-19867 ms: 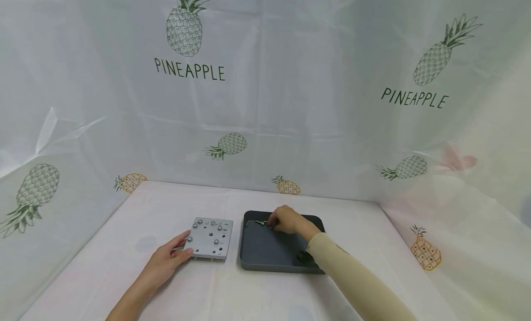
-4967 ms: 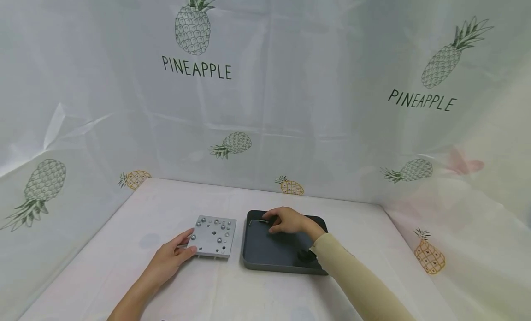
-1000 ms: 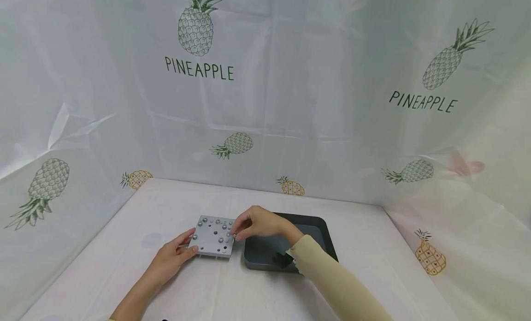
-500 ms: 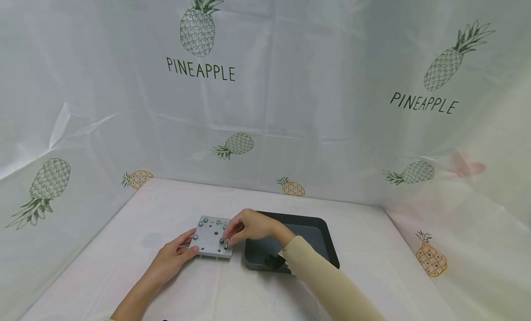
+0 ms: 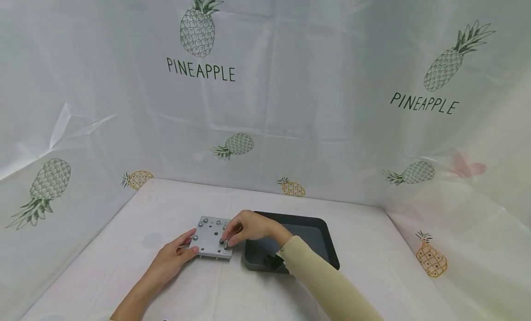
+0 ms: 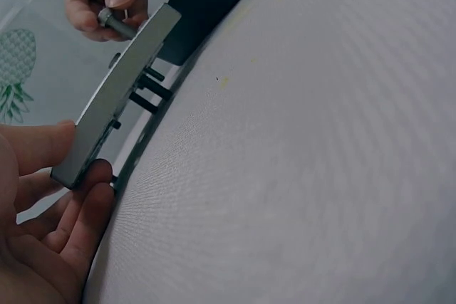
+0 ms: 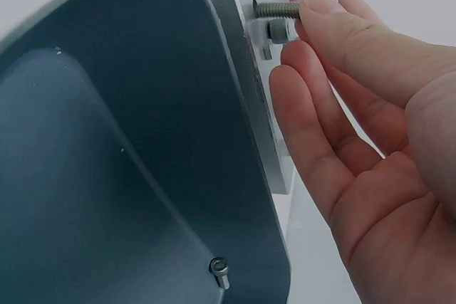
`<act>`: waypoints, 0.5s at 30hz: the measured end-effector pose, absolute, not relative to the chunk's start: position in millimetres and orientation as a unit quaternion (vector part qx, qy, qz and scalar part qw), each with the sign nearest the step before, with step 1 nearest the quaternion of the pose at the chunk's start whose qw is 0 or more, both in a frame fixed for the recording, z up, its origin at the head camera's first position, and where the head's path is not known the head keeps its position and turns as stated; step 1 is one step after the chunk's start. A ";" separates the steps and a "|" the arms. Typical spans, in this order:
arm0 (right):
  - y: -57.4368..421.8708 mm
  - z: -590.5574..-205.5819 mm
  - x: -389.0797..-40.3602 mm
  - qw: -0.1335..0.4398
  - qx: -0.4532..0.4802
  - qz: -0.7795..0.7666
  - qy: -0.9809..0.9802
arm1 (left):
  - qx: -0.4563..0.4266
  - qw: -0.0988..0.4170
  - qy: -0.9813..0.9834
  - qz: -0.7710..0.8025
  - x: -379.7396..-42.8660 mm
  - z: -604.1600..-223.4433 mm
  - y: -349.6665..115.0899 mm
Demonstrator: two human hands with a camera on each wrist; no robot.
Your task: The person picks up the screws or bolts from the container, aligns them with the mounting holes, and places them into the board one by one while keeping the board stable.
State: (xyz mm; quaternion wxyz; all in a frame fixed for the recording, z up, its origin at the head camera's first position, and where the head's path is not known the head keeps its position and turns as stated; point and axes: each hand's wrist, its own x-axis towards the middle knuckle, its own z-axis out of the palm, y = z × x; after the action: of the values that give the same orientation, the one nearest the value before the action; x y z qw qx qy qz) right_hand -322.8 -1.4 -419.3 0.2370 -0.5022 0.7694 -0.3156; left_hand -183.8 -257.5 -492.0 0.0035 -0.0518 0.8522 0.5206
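Observation:
My left hand (image 5: 169,258) grips the left edge of a flat metal plate (image 5: 206,245), thumb on top and fingers beneath. Bolt heads and open holes dot its upper face, while several bolt shanks (image 6: 148,97) poke out below it, as the left wrist view shows. Over the plate's right part, my right hand (image 5: 254,225) pinches a socket-head bolt (image 7: 279,10) between thumb and finger. In the right wrist view the threaded tip is right at a hole in the plate, close beside another bolt head (image 7: 279,30). The bolt's head (image 6: 105,17) faces away from the plate.
Just right of the plate stands a dark grey shallow tray (image 5: 265,268), with my right forearm passing over it. One small bolt (image 7: 220,272) lies in a tray corner. A white pineapple-print cloth (image 5: 323,104) hangs behind the table.
Earlier the right hand was picking among bolts in the tray. It has since moved left to the plate with a bolt, then slightly down and left. The left hand keeps its hold.

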 end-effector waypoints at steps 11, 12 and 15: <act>-1.8 -418.3 -321.6 0.232 -0.506 -0.308 0.772 | -0.052 0.003 0.850 0.523 -184.7 -492.9 -257.5; -1.8 -418.0 -321.5 0.232 -0.506 -0.308 0.772 | -0.052 0.003 0.850 0.524 -184.8 -492.9 -257.5; -2.4 -418.4 -320.8 0.231 -0.504 -0.306 0.774 | -0.052 0.004 0.850 0.524 -184.6 -493.1 -257.7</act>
State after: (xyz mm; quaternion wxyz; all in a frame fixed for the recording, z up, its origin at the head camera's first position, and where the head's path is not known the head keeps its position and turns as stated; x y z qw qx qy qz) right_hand -320.8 -2.4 -418.4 0.2313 -0.5042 0.7738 -0.3059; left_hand -184.6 -257.7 -493.1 0.0039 -0.0517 0.8504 0.5236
